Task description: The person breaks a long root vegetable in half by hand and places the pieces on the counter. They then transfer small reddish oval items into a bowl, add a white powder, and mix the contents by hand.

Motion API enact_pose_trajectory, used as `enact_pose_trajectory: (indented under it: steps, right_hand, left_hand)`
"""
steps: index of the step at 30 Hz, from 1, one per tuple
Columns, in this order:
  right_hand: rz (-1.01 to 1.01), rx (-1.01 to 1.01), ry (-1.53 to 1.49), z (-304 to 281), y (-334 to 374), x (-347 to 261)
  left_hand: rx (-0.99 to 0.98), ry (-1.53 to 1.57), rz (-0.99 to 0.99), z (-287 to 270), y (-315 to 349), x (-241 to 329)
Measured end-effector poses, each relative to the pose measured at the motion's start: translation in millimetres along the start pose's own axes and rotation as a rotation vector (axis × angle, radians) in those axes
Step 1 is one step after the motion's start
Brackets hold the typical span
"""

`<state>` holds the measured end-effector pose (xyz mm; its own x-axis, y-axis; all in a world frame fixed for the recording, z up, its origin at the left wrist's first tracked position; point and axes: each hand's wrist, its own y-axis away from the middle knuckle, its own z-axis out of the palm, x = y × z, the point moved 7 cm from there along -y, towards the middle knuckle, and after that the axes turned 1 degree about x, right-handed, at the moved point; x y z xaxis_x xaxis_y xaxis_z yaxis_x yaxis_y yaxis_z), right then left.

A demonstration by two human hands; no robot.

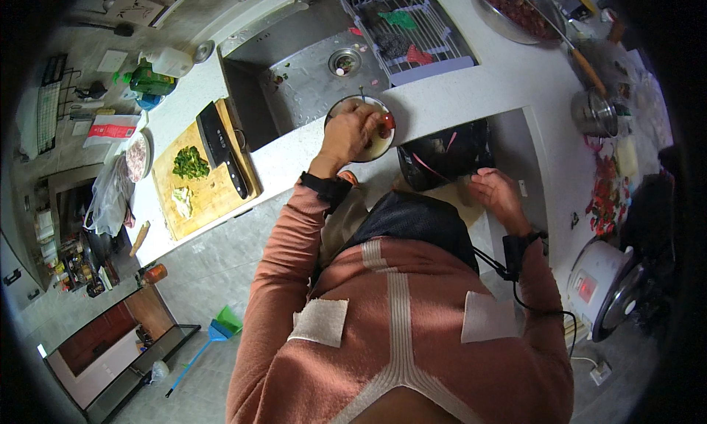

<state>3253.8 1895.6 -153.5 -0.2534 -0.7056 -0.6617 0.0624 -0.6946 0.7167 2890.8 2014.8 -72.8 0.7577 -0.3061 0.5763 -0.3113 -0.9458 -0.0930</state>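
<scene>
My left hand point(352, 133) reaches down into a round bowl point(373, 153) with a dark rim at the counter's front edge, by the sink. Its fingers are bent together, and their tips are partly hidden. Red chili peppers point(387, 121) show beside the fingers in pale liquid, and a thin green stem sticks up at the far rim. My right hand point(497, 194) hangs below counter height with its fingers loosely bent and apart, nothing visible in it. Beside it, a bin lined with a black bag point(445, 159) stands in the opening under the counter.
To the left, a cutting board point(210, 203) bears a knife point(219, 148), chopped greens and pale pieces. A steel sink point(302, 78) with a grey drying rack point(434, 72) lies ahead. At right are a large metal bowl point(508, 30), a pot point(594, 112) and a rice cooker point(595, 273).
</scene>
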Motion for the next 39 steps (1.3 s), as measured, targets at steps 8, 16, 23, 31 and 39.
enact_pose_trajectory:
  steps: [8,16,23,31,39]
  right_hand:
    - [0.013,0.013,-0.013,1.7,-1.1,-2.8]
    - [-0.017,-0.031,0.016,3.0,-1.2,-8.0]
    - [-0.015,0.007,0.072,-7.9,-0.7,-3.9]
    - [-0.031,-0.036,0.028,-8.6,0.7,-7.1]
    - [-0.106,-0.06,0.247,38.9,5.5,-38.7]
  left_hand:
    - [-0.159,0.082,-0.019,-24.3,21.0,-1.6]
    - [-0.114,-0.254,0.0,27.8,13.0,-8.6]
    - [-0.102,-0.363,-0.139,24.9,5.2,-23.5]
    - [0.013,-0.242,-0.245,-5.1,6.3,-0.8]
    - [0.082,0.495,-0.319,-39.6,25.6,-23.3]
